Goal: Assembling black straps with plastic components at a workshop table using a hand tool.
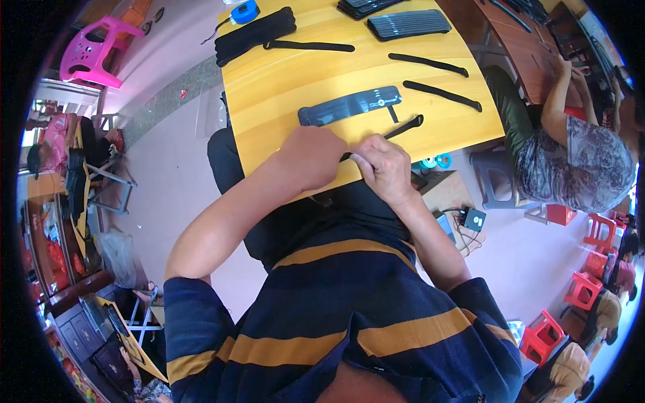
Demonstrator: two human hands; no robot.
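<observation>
Close to the near edge of the yellow table (pixel 269 91), my left hand (pixel 312 156) and my right hand (pixel 385 168) are closed together on a thin black strap (pixel 406 126). One end of it runs out past my right hand toward the upper right; a short dark piece shows between the hands. The fingers of my left hand are mostly hidden behind its back. Just beyond the hands lies a flat, shiny dark packet (pixel 349 107) with pale print. Two more black straps (pixel 430 64) (pixel 443 96) lie to the right, and another black strap (pixel 309 46) lies farther back.
Along the table's far side are a bundle of black straps (pixel 255 35), a blue tape measure (pixel 245 12) and a stack of dark packets (pixel 408 25). A pink chair (pixel 97 54) stands far left. At right, a person (pixel 571 161) sits at a brown table (pixel 514 50).
</observation>
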